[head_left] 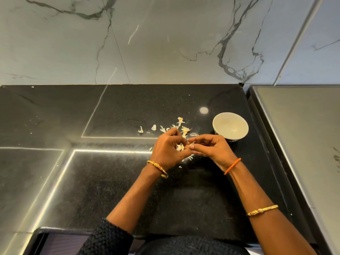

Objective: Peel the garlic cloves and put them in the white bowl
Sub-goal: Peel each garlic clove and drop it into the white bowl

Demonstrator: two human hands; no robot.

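Dark knitted sleeve (108,238) lowest in view; just left of the round white bowl (230,127), the left hand (166,150) and right hand (211,149) meet, fingers curled, pinching a small garlic clove (190,144) above the black speckled stone surface (92,181). Papery garlic skins (181,126) lie left of the bowl.

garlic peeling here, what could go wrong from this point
1. The bowl stands behind the right hand, so a backward flick of that hand could knock it.
2. Loose skins lie scattered on the counter right beside the bowl; some could end up in it with the peeled cloves.
3. Both hands, the left hand included, pinch a small clove over the counter, not over the bowl; if it slips it lands among the skins.
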